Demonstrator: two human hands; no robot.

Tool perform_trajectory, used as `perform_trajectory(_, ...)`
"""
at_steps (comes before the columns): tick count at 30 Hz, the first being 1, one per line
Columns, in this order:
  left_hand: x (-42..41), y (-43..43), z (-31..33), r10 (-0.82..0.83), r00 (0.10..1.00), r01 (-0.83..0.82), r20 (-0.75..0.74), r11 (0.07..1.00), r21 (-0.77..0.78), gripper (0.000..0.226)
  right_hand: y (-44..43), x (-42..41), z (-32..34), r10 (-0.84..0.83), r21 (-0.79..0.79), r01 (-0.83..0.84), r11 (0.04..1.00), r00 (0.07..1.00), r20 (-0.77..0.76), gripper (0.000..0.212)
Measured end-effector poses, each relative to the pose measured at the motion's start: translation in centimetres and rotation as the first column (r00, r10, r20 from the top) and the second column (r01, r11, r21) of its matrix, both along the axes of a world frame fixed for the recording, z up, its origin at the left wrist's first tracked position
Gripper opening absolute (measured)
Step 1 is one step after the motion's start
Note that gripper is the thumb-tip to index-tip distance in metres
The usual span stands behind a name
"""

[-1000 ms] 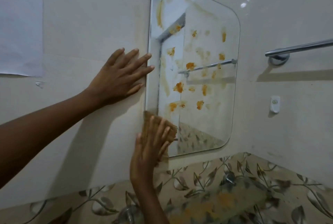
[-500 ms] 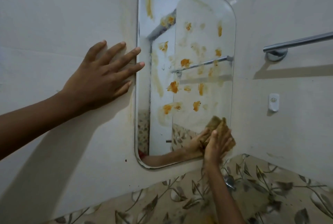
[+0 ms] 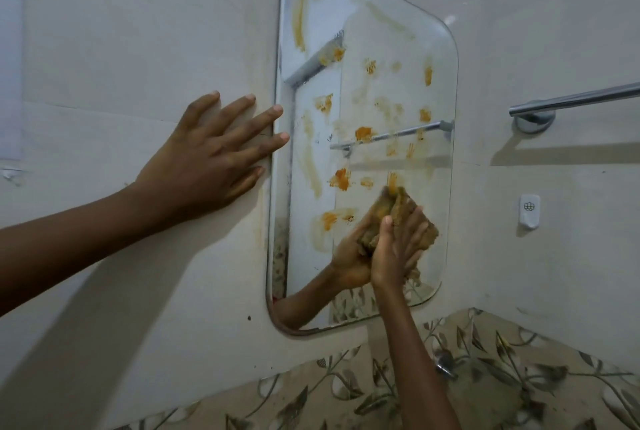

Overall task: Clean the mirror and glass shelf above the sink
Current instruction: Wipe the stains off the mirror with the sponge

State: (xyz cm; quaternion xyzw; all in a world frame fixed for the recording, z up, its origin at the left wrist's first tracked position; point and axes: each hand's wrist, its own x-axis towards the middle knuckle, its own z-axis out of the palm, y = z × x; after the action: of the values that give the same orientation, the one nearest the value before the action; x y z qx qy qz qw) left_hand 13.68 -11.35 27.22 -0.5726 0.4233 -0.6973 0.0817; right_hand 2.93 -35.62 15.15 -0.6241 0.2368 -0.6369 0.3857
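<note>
The right hand (image 3: 394, 249) presses a soft brown cloth (image 3: 394, 211) flat on the tall rounded glass mirror (image 3: 363, 31) on the wall, low down. The left hand (image 3: 207, 166) lies open beside it, holding nothing. Glass looks slippery and breakable, so push gently

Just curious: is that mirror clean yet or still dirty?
Still dirty: orange smears dot most of the mirror, while the right hand presses a cloth low on it.

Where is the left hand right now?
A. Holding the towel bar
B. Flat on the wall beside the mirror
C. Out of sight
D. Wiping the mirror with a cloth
B: the left hand lies spread flat on the wall, fingertips at the mirror edge.
</note>
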Motion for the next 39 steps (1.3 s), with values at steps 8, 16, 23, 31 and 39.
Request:
perform_trajectory(8, -0.4, 0.2, 0.1, -0.021, 0.999, 0.023, -0.047, 0.999, 0.028, 0.048, 7.3, 2.1, -0.2, -0.089, -0.413, 0.013, 0.911, 0.982, -0.166, 0.053)
perform_trajectory(16, -0.9, 0.5, 0.2, -0.042, 0.996, 0.046, -0.081, 0.998, 0.042, 0.046, 11.3, 2.6, -3.5, -0.121, -0.620, -0.072, 0.781, 0.957, -0.264, 0.058)
perform_trajectory(23, -1.2, 0.6, 0.5, -0.065, 0.996, 0.068, -0.065, 0.997, 0.041, 0.042, 10.4, 1.8, -8.5, -0.119, -0.630, -0.148, 0.762, 0.925, -0.361, 0.054)
perform_trajectory(31, -1.0, 0.4, 0.7, -0.085, 0.996, 0.086, -0.035, 0.995, 0.041, 0.042, 3.4, -0.2, -9.9, -0.071, -0.187, 0.026, 0.982, 0.969, -0.235, 0.061)
perform_trajectory(39, -0.8, 0.3, 0.7, -0.087, 0.995, 0.089, -0.045, 0.996, 0.022, 0.043, -6.7, -2.0, -0.8, -0.067, 0.146, 0.062, 0.987, 0.997, 0.031, 0.059)
